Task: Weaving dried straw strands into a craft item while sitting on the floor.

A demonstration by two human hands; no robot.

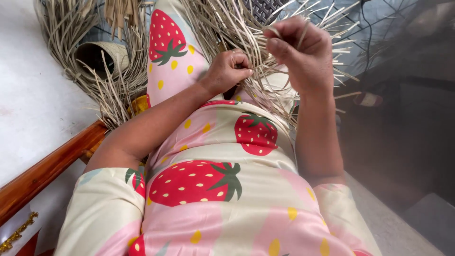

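My left hand point(228, 70) is curled into a loose fist low against my lap, its grip clenched on a few of the dry straw strips point(246, 33) where they cross over my thigh. My right hand point(301, 47) is raised a little higher and just beside it, fingers bunched, its grip pinching one or two thin strips between thumb and fingertips. The strips fan out from both hands in every direction, pale and stiff, and the bundle rests on my lap, on the strawberry-print dress point(208, 180) (pink and cream, with big red berries).

There is no bench under the work; my own knees carry it. To my left the floor point(33, 95) is a plain pale surface, and on it lies a second heap of the same straw with a small woven basket point(102, 56) half buried in it, its rim tilted towards me. A polished wooden rail point(52, 163) runs slantwise beside my left elbow. To my right the floor turns grey and rough, and beyond it the room falls into deep shadow where I cannot make things out.
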